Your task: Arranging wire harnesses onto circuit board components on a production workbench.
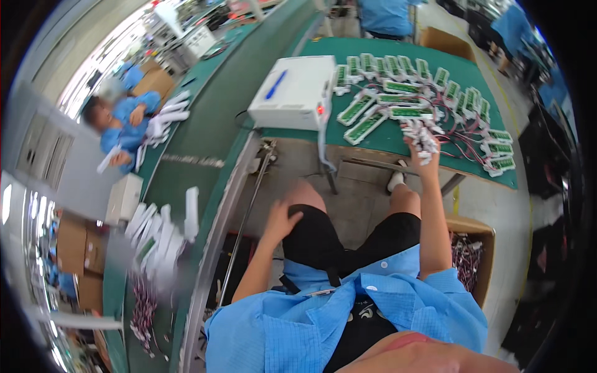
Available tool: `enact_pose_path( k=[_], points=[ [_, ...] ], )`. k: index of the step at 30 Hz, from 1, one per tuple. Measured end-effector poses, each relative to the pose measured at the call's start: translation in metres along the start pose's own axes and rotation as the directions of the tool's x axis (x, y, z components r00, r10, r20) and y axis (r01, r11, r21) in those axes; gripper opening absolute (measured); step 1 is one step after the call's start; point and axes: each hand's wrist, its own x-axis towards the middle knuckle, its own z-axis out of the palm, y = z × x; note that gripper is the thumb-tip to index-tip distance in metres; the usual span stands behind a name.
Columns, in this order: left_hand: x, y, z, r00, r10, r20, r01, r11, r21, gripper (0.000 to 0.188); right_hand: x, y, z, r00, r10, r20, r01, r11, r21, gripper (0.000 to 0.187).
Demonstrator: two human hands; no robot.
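My left hand (285, 216) lies flat on my left thigh, its fingers stretched out and holding nothing. At the near edge of the green table my right hand (424, 153) is closed around a bunch of white plug connectors (426, 138). Red and black wires (457, 138) spread from that bunch across the table. Just beyond it, green circuit boards in white holders (410, 113) lie in rows, with more in a curved line along the far and right sides. My right fingertips are partly hidden by the connectors.
A white box-shaped device (292, 93) carries a blue pen (276, 84) and a lit red light. Left runs a green conveyor (199, 149) with white housings (158, 239) and wires. A co-worker (127, 127) holds a white piece. A cardboard box (488, 252) of wires stands right of me.
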Motion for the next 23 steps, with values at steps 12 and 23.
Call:
enact_pose_path(
  k=[12, 23],
  points=[
    [-0.033, 0.017, 0.001, 0.998, 0.006, -0.058, 0.004, 0.985, 0.172, 0.008, -0.001, 0.049, 0.023, 0.988, 0.003, -0.154, 0.02, 0.989, 0.148, 0.03],
    [-0.022, -0.027, 0.043, 0.983, -0.175, 0.049, 0.15, 0.932, 0.33, 0.028, 0.002, 0.06, 0.012, 0.959, 0.243, 0.144, -0.274, 0.922, 0.272, 0.015]
  ],
)
